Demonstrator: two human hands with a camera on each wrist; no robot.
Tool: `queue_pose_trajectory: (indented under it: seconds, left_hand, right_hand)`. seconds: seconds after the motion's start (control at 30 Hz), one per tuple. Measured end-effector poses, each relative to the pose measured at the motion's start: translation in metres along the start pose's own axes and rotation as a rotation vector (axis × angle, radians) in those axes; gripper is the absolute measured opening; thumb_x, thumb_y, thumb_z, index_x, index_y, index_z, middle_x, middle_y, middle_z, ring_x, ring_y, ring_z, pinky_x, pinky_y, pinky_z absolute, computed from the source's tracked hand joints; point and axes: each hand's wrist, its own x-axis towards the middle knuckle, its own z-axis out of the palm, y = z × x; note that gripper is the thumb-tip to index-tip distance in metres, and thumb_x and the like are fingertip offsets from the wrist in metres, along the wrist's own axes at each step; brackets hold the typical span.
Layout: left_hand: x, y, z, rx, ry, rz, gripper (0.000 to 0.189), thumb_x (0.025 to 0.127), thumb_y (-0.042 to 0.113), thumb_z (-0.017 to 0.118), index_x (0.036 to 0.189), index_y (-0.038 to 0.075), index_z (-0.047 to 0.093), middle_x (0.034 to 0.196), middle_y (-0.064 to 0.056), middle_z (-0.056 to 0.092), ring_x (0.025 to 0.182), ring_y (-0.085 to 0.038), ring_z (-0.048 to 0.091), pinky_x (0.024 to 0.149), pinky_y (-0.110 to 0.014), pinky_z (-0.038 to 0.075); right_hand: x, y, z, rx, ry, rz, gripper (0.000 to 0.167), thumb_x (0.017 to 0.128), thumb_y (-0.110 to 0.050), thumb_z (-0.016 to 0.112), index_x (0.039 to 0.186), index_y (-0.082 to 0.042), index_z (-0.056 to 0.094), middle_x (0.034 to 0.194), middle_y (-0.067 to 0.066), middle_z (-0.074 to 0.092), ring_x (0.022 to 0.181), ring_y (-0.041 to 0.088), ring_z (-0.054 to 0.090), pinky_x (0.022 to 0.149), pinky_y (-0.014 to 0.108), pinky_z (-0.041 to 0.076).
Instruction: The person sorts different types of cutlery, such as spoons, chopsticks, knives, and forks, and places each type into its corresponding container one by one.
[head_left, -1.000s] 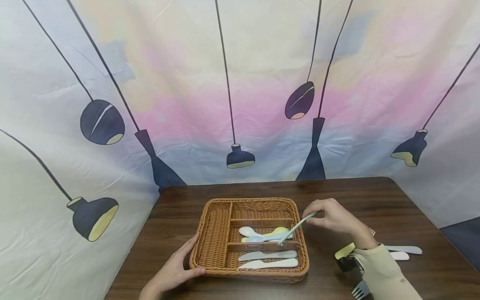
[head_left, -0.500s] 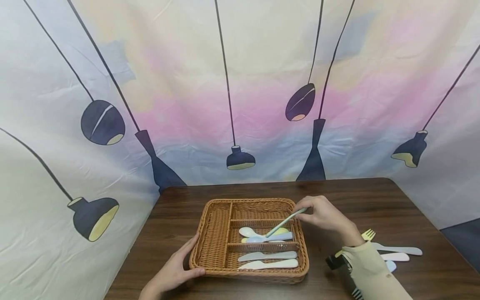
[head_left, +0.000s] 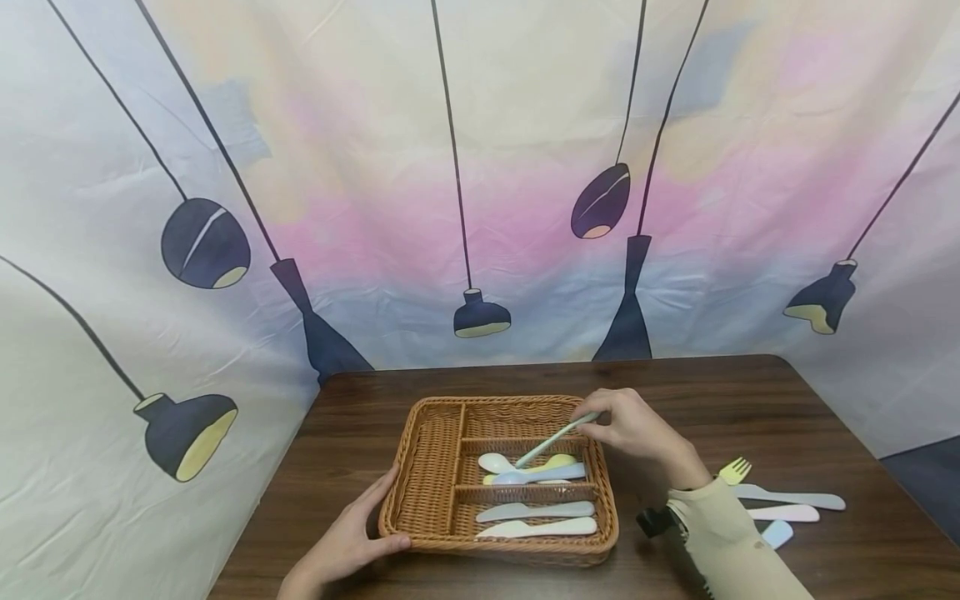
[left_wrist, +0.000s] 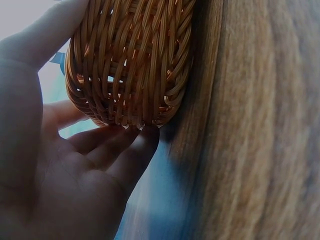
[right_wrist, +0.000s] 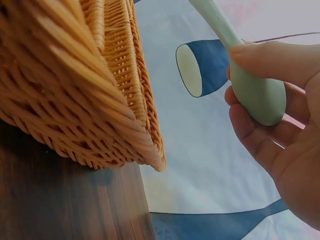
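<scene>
Above the wicker basket (head_left: 429, 467), the right hand (head_left: 633, 427) pinches a smooth, pale-green, oval-ended spoon (right_wrist: 260, 99); the left hand (head_left: 348, 533) grips the basket.

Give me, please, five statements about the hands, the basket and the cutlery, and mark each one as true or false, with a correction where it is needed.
1. The right hand pinches a pale green utensil. True.
2. The left hand touches nothing. False: it grips the wicker basket at a corner.
3. Two knives lie in the front compartment. True.
4. The yellow fork lies inside the basket. False: it is on the table, outside it.
5. Dividers split the basket into four compartments. True.
</scene>
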Motion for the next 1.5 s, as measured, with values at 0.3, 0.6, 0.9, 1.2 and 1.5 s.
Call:
queue_pose_trajectory:
  seconds: [0.3,0.6,0.9,1.2,1.5]
  left_hand:
    - [0.002,0.0,-0.001,-0.018,-0.003,0.014,0.097,0.08,0.042,0.079,0.156,0.017,0.024,0.157,-0.02,0.028,0.14,-0.041,0.031,0.103,-0.063,0.033]
    - [0.003,0.0,0.0,-0.029,-0.005,0.017,0.098,0.08,0.042,0.079,0.156,0.017,0.024,0.157,-0.021,0.028,0.14,-0.041,0.031,0.103,-0.063,0.032]
    - [0.001,0.0,0.0,-0.03,-0.006,0.01,0.096,0.081,0.039,0.079,0.156,0.016,0.024,0.157,-0.022,0.028,0.14,-0.042,0.031,0.103,-0.064,0.033]
    - [0.0,0.0,0.001,-0.006,-0.004,-0.003,0.097,0.08,0.04,0.079,0.156,0.017,0.025,0.157,-0.02,0.029,0.14,-0.038,0.032,0.103,-0.061,0.035]
    - [0.0,-0.001,0.0,-0.004,-0.009,0.002,0.097,0.08,0.039,0.079,0.156,0.018,0.023,0.157,-0.021,0.029,0.139,-0.041,0.032,0.102,-0.061,0.036]
  right_hand:
    - [0.009,-0.007,0.007,0.005,0.01,0.018,0.016,0.085,-0.014,0.076,0.098,-0.022,0.077,0.095,-0.009,0.071,0.083,0.007,0.065,0.067,0.028,0.053]
    - [0.016,-0.015,0.016,-0.004,0.026,0.081,0.013,0.086,-0.015,0.075,0.097,-0.021,0.078,0.093,-0.008,0.072,0.084,0.009,0.065,0.067,0.026,0.051]
    - [0.016,-0.018,0.021,0.037,-0.084,0.085,0.025,0.09,-0.029,0.071,0.113,-0.021,0.072,0.111,0.0,0.072,0.103,0.02,0.067,0.083,0.042,0.054]
    - [0.013,-0.02,0.015,0.026,-0.095,0.097,0.026,0.092,-0.036,0.067,0.114,-0.023,0.072,0.112,-0.004,0.071,0.102,0.016,0.066,0.083,0.038,0.054]
    - [0.009,-0.017,0.008,0.018,-0.082,0.116,0.023,0.09,-0.026,0.07,0.113,-0.024,0.072,0.112,-0.005,0.07,0.101,0.014,0.066,0.082,0.038,0.055]
